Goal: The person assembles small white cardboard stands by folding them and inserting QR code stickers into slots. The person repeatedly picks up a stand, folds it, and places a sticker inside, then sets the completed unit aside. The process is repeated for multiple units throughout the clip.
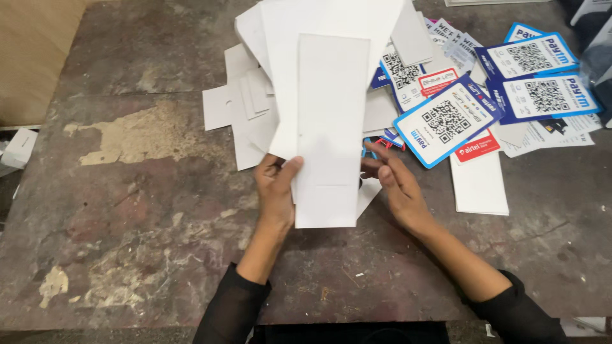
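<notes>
**Card held upright between two hands over worn table**

Card (331, 127), a tall white rectangle with a faint cut outline near its lower end, stood in front of the person, its blank face toward the camera. It was held just above the table (146, 210), lower edge close to the wrists and top edge rising over the heap beyond. Behind it, fanned out wider, were more white sheets (331, 19) of the same stock, seemingly in the same grip.

The left hand (275, 191) had hold of the card's left edge: the thumb lay across the front face, pressed flat, while the other fingers curled round behind, out of sight. The right hand (396, 185) sat at the right edge, fingers mostly straight and loosely spread, tips reaching behind the card; whether they pinched it or only steadied it could not be told. Both forearms came up from the bottom of the frame in black sleeves (233, 312).

Beyond the hands a loose pile of white cut-outs (245, 108) lay scattered on the table. To the right was a spread of blue-bordered code cards (446, 121), overlapping one another, and two darker blue ones (542, 95) further right. A plain white stack (478, 185) lay flat just beside the right hand. The table itself was dark, scuffed and patched with pale flaking areas. A small white box (19, 148) sat at the far left edge.
</notes>
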